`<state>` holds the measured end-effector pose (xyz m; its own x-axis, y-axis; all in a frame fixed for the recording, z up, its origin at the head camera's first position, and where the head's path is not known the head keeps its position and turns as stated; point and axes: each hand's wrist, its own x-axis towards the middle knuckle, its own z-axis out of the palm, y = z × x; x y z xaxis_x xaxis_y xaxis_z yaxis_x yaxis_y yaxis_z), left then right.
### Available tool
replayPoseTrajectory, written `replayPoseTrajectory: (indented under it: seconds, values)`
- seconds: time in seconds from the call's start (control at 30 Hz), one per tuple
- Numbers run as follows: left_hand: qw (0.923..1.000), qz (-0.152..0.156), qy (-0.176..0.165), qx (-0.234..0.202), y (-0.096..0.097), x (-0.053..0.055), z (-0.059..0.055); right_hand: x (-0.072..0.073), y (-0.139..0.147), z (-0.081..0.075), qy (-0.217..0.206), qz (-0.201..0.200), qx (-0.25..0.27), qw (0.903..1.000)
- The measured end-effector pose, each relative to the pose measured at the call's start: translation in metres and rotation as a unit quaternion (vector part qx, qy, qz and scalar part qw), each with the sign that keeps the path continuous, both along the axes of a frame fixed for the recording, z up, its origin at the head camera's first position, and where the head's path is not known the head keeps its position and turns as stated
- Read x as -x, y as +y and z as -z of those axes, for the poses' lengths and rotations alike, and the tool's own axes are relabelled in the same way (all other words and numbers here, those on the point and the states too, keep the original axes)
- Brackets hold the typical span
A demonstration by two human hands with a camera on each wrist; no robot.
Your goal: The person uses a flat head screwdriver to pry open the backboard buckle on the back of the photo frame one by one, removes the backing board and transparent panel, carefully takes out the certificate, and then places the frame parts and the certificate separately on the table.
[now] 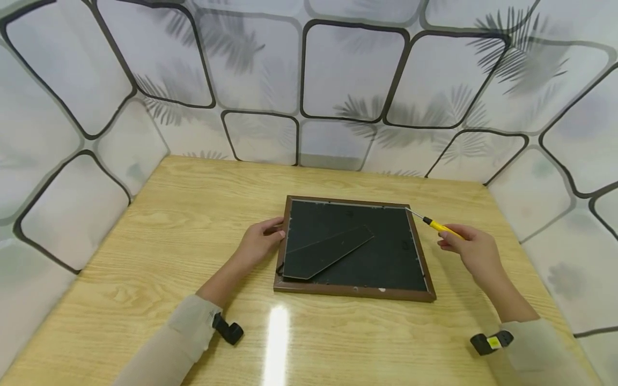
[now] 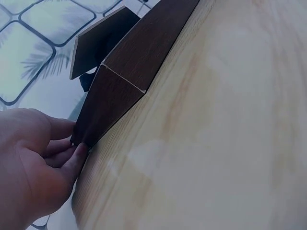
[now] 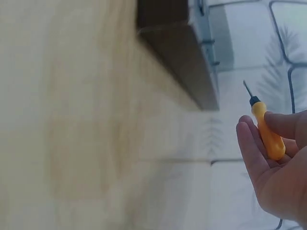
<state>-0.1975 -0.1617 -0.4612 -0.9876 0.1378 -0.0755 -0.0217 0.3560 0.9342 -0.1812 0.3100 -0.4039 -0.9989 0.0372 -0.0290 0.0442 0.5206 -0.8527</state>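
Note:
A brown picture frame (image 1: 354,290) lies face down, its black backing board (image 1: 347,220) and folded easel stand (image 1: 328,252) on top. My left hand (image 1: 258,244) holds the frame's left side. In the left wrist view, the fingers and thumb of the left hand (image 2: 43,158) meet the brown side of the frame (image 2: 112,96). With my right hand (image 1: 475,254) I grip a yellow-handled screwdriver (image 1: 441,227), its tip at the frame's far right corner. The right wrist view shows the screwdriver (image 3: 268,129) between thumb and fingers of the right hand (image 3: 283,182).
Everything rests on a light wood-grain table (image 1: 203,193). Patterned white walls (image 1: 352,75) with dark outlines and leaf shapes rise behind it and at both sides. Small metal tabs (image 1: 417,259) line the frame's inner edge. A strip of light reflects on the tabletop near the front.

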Motion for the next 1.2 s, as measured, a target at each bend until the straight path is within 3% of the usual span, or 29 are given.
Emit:
replayPoseTrajectory:
  seconds: [0.3, 0.53, 1.0, 1.2]
  values:
    - [0.9998, -0.015, 0.006, 0.008, 0.002, -0.005, -0.005, -0.015, 0.044, 0.013, -0.008, 0.049, -0.009, 0.9987]
    - [0.9996, -0.027, 0.005, 0.011, 0.0, -0.007, -0.004, -0.023, 0.068, 0.022, -0.016, 0.073, -0.053, 0.9958]
    - [0.999, -0.037, 0.005, 0.025, 0.001, -0.006, -0.002, -0.036, 0.094, 0.032, -0.05, 0.113, -0.06, 0.9905]
    - [0.9992, -0.036, 0.004, 0.019, 0.001, -0.007, -0.003, -0.039, 0.1, 0.028, -0.052, 0.118, -0.113, 0.9852]
